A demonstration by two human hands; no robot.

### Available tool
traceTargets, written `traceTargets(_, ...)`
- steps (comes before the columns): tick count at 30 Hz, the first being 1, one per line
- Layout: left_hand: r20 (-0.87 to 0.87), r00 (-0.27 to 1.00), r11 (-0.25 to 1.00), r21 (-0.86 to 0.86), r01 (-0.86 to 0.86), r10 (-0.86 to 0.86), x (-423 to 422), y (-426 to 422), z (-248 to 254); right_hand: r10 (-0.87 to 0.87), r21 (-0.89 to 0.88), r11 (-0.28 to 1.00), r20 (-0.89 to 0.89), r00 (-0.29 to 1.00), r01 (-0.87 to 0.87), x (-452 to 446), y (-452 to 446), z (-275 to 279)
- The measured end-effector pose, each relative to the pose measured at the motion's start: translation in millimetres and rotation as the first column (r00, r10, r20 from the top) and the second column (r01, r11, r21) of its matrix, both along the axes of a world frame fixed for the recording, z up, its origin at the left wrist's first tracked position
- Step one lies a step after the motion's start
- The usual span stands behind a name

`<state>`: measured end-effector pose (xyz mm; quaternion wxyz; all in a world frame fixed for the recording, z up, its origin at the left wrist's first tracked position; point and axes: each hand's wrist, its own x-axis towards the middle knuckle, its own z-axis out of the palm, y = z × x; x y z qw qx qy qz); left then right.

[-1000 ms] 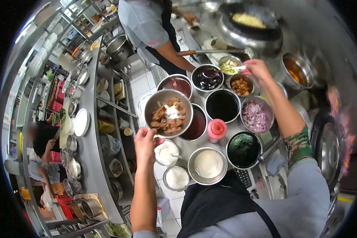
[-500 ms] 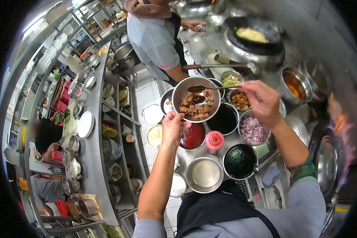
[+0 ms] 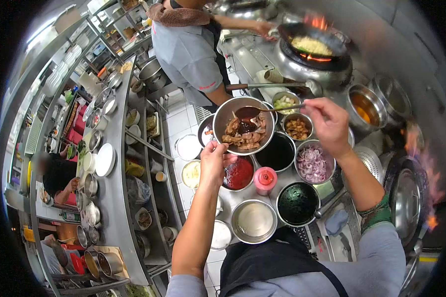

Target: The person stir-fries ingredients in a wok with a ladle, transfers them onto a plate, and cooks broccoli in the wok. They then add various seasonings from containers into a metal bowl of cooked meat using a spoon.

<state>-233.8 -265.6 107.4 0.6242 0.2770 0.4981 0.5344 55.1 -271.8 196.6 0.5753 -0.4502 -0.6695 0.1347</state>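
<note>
My left hand [image 3: 215,163] grips the near-left rim of a steel bowl [image 3: 223,119] with thumb and fingers. Inside are strips of brownish meat [image 3: 243,142] and a pool of dark sauce. In my right hand [image 3: 328,123] a metal spoon [image 3: 280,108] is pinched by its handle end, its head over the bowl with dark liquid in it. Below the bowl stand containers of red sauce [image 3: 239,174], black liquid [image 3: 278,150] and sliced purple onion [image 3: 312,164]. A pink-red squeeze bottle [image 3: 265,181] stands among them. Browned chunks [image 3: 297,128] fill a smaller container.
Flames [image 3: 416,141] rise by a covered wok [image 3: 406,203] at my right. A co-worker [image 3: 188,54] stands ahead, one hand at a wok [image 3: 312,39] over fire. A long-handled ladle [image 3: 270,85] lies across the far side. A steel counter [image 3: 116,198] with bowls runs along the left.
The spoon's head now carries dark liquid over the bowl, and the sauce covers where a white patch lay on the meat. The co-worker's hand has moved right to the wok, where flames now show.
</note>
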Motion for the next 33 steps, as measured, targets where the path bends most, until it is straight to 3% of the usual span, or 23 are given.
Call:
traceTargets(4,0.002,0.999,0.999,-0.009,-0.044,0.044,-1.6,4.9,-6.7,-0.005,-0.119,0.992,-0.350,0.937,-0.039,8.5,16.0,-16.7)
traceTargets(8,-0.074,0.988,0.989,-0.058,-0.138,0.134,-14.3,6.7,-20.7,-0.097,-0.190,0.981,-0.334,0.938,0.034,19.3,49.8,-49.5)
traceTargets(12,-0.132,0.978,0.978,-0.110,-0.176,0.162,-40.8,2.1,-37.8,-0.381,-0.155,0.907,0.098,0.919,0.392,-13.0,93.2,-99.3)
traceTargets(13,-0.141,0.977,0.977,-0.121,-0.177,0.160,-44.4,-2.7,-33.6,-0.329,-0.165,0.923,0.135,0.935,0.348,-17.3,106.5,-121.4)
traceTargets(14,-0.139,0.979,0.979,-0.113,-0.167,0.151,-49.2,-7.2,-31.5,-0.133,-0.530,0.845,-0.095,0.987,0.063,-24.4,104.0,-119.9)
traceTargets(15,-0.140,0.980,0.982,-0.104,-0.159,0.143,-53.2,-12.2,-27.9,-0.029,-0.619,0.735,-0.436,0.900,-0.276,-24.9,101.4,-117.3)
traceTargets(17,-0.141,0.979,0.982,-0.092,-0.164,0.150,-57.2,-23.2,-15.3,0.049,-0.622,0.764,-0.204,0.978,-0.169,3.0,106.7,-123.8)
traceTargets(18,-0.125,0.981,0.983,-0.085,-0.162,0.150,-60.1,-26.5,-13.8,0.054,-0.665,0.746,0.007,0.998,-0.036,23.4,116.1,-136.2)
traceTargets(19,-0.111,0.982,0.984,-0.079,-0.160,0.151,-62.3,-30.2,-12.4,0.021,-0.417,0.873,0.549,0.835,0.252,37.8,113.6,-127.1)
traceTargets(21,-0.120,0.981,0.983,-0.089,-0.163,0.152,-61.8,-33.9,-8.2,0.118,-0.440,0.863,0.652,0.749,0.247,56.3,119.4,-136.8)
traceTargets(24,-0.140,0.978,0.983,-0.083,-0.166,0.153,-56.4,-38.7,0.9,0.546,-0.652,0.752,0.529,0.650,-0.100,50.9,113.6,-132.3)
traceTargets(28,-0.149,0.984,0.991,-0.081,-0.111,0.098,-49.2,-39.0,4.4,0.521,-0.409,0.851,0.586,0.621,-0.329,29.4,101.7,-140.1)
traceTargets(31,-0.171,0.980,0.988,-0.099,-0.119,0.101,-37.3,-41.5,17.6,0.408,-0.453,0.886,0.663,0.628,-0.099,41.6,114.6,-146.1)
traceTargets(33,-0.172,0.981,0.991,-0.089,-0.102,0.085,-41.0,-42.9,19.2,0.172,-0.366,0.926,0.630,0.757,0.094,68.1,109.3,-131.6)
